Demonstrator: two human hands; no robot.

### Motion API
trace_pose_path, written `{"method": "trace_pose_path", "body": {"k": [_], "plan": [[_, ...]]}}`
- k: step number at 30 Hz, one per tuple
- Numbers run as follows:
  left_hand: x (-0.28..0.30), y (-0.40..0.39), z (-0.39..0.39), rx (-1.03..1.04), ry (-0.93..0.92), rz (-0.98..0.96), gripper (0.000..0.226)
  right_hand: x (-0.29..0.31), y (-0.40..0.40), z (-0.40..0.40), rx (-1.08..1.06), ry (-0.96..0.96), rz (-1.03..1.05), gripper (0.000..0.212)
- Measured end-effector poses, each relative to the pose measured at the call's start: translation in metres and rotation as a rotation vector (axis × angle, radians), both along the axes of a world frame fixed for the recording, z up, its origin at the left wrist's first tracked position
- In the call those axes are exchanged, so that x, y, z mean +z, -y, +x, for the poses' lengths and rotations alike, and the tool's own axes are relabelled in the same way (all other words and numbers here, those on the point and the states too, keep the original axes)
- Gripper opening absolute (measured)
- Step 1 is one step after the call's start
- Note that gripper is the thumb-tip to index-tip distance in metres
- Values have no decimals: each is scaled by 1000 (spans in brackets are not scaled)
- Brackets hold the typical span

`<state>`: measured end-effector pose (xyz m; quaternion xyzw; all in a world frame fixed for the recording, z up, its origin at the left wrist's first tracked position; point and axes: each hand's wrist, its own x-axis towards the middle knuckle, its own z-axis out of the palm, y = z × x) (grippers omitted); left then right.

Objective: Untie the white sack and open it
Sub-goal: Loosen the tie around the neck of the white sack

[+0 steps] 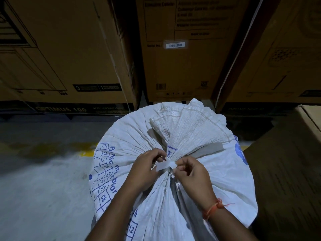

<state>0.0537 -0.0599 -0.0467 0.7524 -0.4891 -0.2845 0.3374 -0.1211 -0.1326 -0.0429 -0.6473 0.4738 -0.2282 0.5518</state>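
A full white woven sack (217,173) with blue print stands upright right below me. Its mouth is gathered into a bunch that fans out towards the boxes (184,129). A white strip tie (165,165) is knotted around the neck of the bunch. My left hand (145,168) pinches the tie from the left side. My right hand (192,173) pinches it from the right, its fingertips on the knot. An orange thread band circles my right wrist. The sack's contents are hidden.
Tall brown cardboard boxes (182,66) stand close behind the sack, left to right. Another open cardboard box (286,171) presses against the sack on the right. Grey concrete floor (43,180) with a faded yellow line lies to the left.
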Motion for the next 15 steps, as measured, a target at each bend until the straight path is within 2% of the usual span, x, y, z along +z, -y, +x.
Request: {"method": "trace_pose_path", "body": {"k": [2,4,8,12,15], "plan": [[0,0,0,-12,3,1,42,-1,-8,3,-59,122,187,11],[-1,0,0,-19,27,12,45,0,-14,8,-89,182,254,15],[-4,0,0,-19,32,-18,40,0,-17,14,-160,377,407,25],[-4,1,-1,-38,57,-33,38,2,-20,17,-258,451,518,16],[-5,2,-1,-51,82,-58,31,2,-23,21,-368,536,706,22]]}}
